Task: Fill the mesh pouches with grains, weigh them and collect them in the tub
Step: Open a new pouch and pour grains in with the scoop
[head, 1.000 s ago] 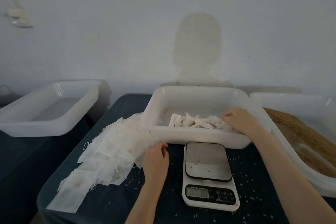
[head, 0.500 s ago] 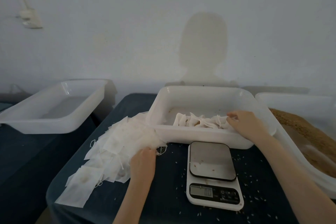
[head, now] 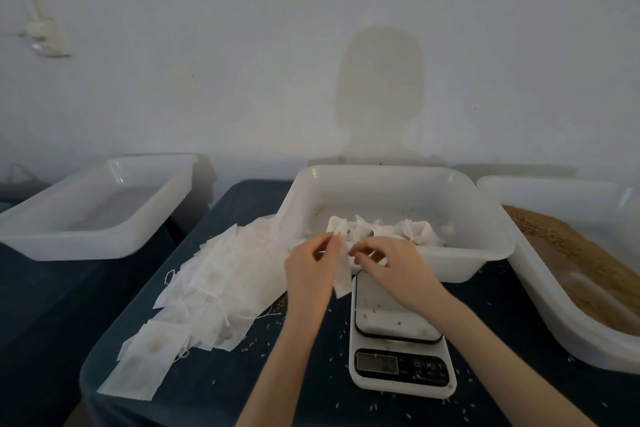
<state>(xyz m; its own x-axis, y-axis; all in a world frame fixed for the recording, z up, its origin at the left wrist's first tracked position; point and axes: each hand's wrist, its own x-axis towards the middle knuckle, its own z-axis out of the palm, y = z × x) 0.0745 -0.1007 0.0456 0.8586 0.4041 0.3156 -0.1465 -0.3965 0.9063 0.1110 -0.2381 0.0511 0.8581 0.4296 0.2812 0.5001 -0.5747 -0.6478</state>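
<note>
I see a dark table (head: pixel 194 388) by a pale wall (head: pixel 242 62), with spilled grains near the scale (head: pixel 398 333). Half a second ago my hands were apart; now the left hand (head: pixel 308 270) and right hand (head: pixel 391 263) both pinch one empty pouch (head: pixel 341 276) (floppy, white) over the scale's far edge. The pouch pile (head: pixel 214 288) lies left. Filled pouches sit in the tub (head: pixel 485 253). The grain bin (head: pixel 571 270) stands right, a spare tub (head: pixel 86 239) far left.

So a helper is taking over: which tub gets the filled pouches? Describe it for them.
Find the scale on the dark table. The collecting tub sits directly behind it. Unlike the grain tub at right and the far-left tub, it holds tied white pouches.
</note>
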